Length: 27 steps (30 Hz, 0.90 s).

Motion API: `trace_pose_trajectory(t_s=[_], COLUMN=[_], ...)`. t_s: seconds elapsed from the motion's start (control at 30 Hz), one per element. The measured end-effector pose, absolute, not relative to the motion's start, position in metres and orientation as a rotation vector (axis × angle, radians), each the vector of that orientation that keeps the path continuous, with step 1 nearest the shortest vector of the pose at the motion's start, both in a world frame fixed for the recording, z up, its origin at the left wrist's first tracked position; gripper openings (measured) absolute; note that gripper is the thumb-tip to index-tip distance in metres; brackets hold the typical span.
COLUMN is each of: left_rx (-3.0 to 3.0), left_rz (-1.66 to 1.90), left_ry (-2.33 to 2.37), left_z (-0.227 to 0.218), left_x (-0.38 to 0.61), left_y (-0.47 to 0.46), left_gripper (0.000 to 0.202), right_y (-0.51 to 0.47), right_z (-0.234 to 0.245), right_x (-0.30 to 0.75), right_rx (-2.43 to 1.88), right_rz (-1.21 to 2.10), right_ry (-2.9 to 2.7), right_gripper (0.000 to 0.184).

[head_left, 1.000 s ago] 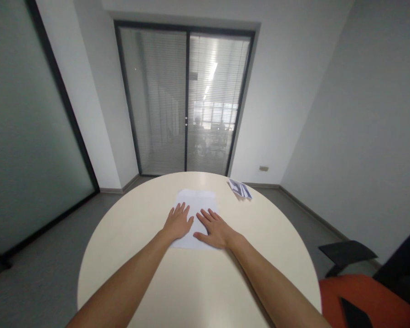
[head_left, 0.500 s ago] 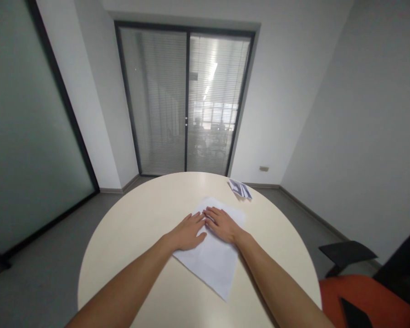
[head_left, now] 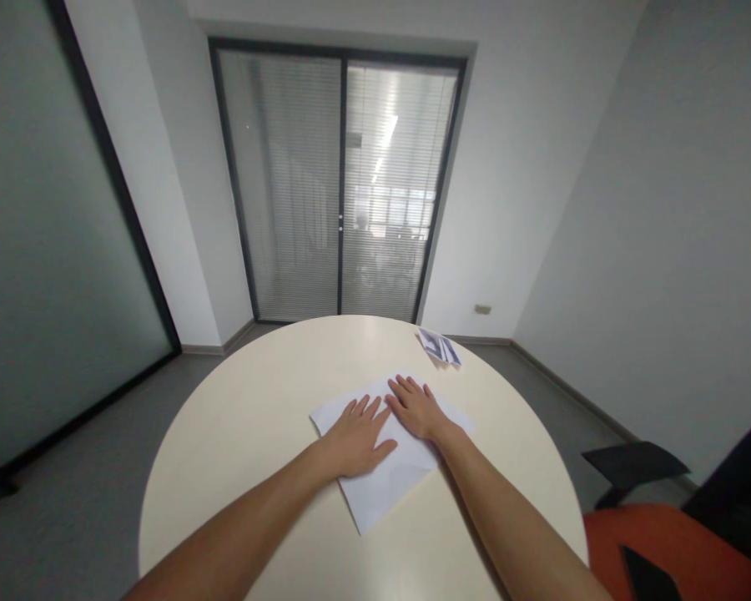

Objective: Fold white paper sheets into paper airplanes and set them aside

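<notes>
A white sheet of paper [head_left: 385, 491] lies flat on the round cream table [head_left: 238, 401], turned at an angle with one corner toward me. My left hand [head_left: 356, 438] rests palm down on its left part, fingers spread and thumb pointing right. On the upper right part of the sheet lies my right hand [head_left: 415, 407], also palm down with the fingers stretched out. The fingertips of both hands are close together but apart. Part of the paper is hidden beneath the hands. Neither hand grips anything.
A folded printed paper [head_left: 439, 347] stands near the table's far right edge. To the right is an orange chair [head_left: 657, 542] with a black armrest [head_left: 635, 459]. Beyond the table is a glass door with blinds [head_left: 341, 184].
The sheet has turned clockwise under my hands, its near corner swinging to the left. My left hand has shifted slightly right and nearer; my right hand has moved a little right.
</notes>
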<state>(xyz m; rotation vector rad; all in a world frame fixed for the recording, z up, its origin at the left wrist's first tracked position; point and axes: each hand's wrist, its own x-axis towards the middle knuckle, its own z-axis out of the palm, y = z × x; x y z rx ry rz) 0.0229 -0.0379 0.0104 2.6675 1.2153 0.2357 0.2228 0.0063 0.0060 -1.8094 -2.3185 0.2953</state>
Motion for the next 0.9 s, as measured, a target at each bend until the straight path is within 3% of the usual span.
trace_pose_trajectory(t_s=[0.17,0.53,0.73,0.9], left_rx=[2.595,2.548,2.512,2.442], left_rz=[0.177,0.193,0.206,0.236], left_ry=[1.224,1.343,1.463,1.67], left_z=[0.009,0.004,-0.003,-0.008], left_x=[0.026,0.006,0.005,0.008], left_y=[-0.037,-0.014,-0.006,-0.005], left_gripper=[0.077,0.085,0.088,0.086], right_y=[0.013,0.02,0.022,0.014], right_z=[0.001,-0.007,-0.002,0.002], right_x=[0.227,0.244,0.245,0.229], right_rx=[-1.951,-2.013,-1.905,-1.777], right_rz=[0.193,0.047,-0.043,0.004], right_ry=[-2.195,-2.144,-2.105,-2.114], right_gripper=[0.06,0.07,0.059,0.065])
